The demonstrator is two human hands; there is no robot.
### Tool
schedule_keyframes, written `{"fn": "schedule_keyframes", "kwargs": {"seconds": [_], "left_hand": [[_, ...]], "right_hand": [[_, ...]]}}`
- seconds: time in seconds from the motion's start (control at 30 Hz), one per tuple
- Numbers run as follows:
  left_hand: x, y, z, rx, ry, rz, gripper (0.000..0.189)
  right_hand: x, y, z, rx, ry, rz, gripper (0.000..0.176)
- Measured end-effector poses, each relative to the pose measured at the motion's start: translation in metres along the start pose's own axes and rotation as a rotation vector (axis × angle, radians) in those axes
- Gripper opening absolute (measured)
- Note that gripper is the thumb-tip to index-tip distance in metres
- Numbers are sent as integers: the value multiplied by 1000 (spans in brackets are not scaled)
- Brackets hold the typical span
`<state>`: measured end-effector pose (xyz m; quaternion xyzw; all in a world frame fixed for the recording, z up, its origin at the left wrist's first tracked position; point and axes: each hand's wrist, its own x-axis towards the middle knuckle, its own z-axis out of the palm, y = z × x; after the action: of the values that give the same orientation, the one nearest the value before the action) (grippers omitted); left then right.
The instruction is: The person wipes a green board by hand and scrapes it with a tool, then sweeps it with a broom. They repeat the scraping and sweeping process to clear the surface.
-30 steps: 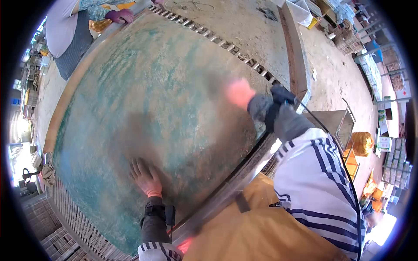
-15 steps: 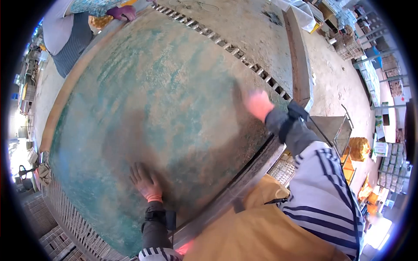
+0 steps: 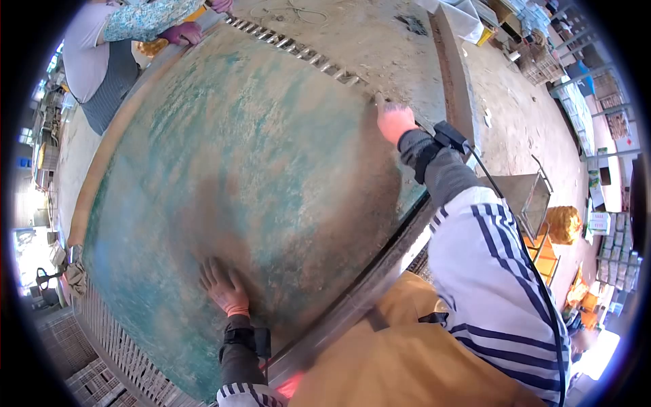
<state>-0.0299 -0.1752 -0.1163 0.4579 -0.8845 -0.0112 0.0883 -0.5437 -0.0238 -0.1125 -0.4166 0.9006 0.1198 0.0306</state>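
Note:
A large green surface, marked with brown, dusty patches, spreads in front of me. My left hand lies flat on its near part, fingers apart and holding nothing. At the far right edge of the surface, beside the end of a slatted metal strip, is my right hand. Its fingers are bent together, and whatever is between them is too small to make out. Both wrists carry dark straps with small devices.
Across the surface at the upper left stands another person, with gloved hands at the edge. Beyond the strip is a dusty tray floor with a raised rim. A metal cart and an orange sack are at the right.
My right hand has moved up and slightly left along the edge, and less of the slatted strip shows. My left hand has stayed nearly in place. More of the other person shows.

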Motion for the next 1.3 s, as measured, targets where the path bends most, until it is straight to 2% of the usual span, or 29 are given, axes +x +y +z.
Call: {"fn": "schedule_keyframes", "kwargs": {"seconds": [0.03,0.13,0.17,0.23,0.27,0.3,0.33,0.37,0.4,0.43,0.47,0.57,0.6,0.67,0.7,0.73,0.77,0.8,0.83,0.9,1.0,1.1,1.2,1.27,1.3], "left_hand": [[-4,0,0,-5,-7,-5,55],[-5,-2,2,-22,1,-13,55],[-5,-2,1,-45,8,-25,55],[-6,1,3,-95,21,-42,56],[-11,0,18,-388,18,-136,52],[-16,31,4,-776,-14,-189,52],[-27,68,-11,-1160,-50,-243,53],[-36,75,-12,-918,-84,181,54],[-47,83,-13,-648,-111,586,55],[-49,130,-48,-1223,-364,160,61],[-41,174,-83,-1743,-613,-343,68],[-34,183,-87,-1550,-815,-354,77],[-35,178,-76,-1504,-792,-214,76],[-35,151,-49,-1401,-741,58,76],[-28,140,-58,-1093,-718,231,75],[-18,131,-75,-780,-689,392,75],[-13,121,-84,-466,-654,536,75],[-11,110,-84,-388,-705,584,73],[-10,99,-84,-310,-760,634,71],[-13,77,-85,-235,-840,704,67],[-28,44,-74,-193,-891,760,58],[-41,24,-57,-53,-913,870,52],[-44,37,-46,11,-906,928,47],[-41,72,-39,65,-879,945,45],[-36,92,-39,-36,-818,947,44]], "right_hand": [[2,2,-5,-5,-12,25,55],[-50,-20,-23,671,95,-18,54],[-90,-39,-47,339,327,-390,43],[-111,-100,41,564,283,-357,43],[-121,-130,84,677,266,-338,44],[-155,-148,24,1025,21,-156,46],[-190,-165,-41,1350,-155,107,47],[-205,-180,-56,1543,-97,102,43],[-216,-198,-59,1666,-130,168,36],[-223,-212,-52,1876,-260,225,31],[-227,-229,-36,1923,-181,298,23],[-255,-228,-42,1912,-83,302,18],[-264,-215,-56,1885,-69,265,18],[-272,-173,-75,1679,-248,81,28],[-268,-157,-50,1456,88,46,27],[-264,-142,-24,1163,402,94,27],[-252,-103,-52,967,151,78,27],[-237,-75,-37,693,323,17,25],[-227,-49,-8,550,586,-52,26],[-227,-22,1,635,507,-47,25],[-229,-17,-2,492,276,-61,27],[-231,-19,-1,521,348,-51,26],[-231,-20,-1,550,365,-20,26],[-232,-20,-3,571,369,-3,25],[-232,-21,-5,568,367,6,26]]}}
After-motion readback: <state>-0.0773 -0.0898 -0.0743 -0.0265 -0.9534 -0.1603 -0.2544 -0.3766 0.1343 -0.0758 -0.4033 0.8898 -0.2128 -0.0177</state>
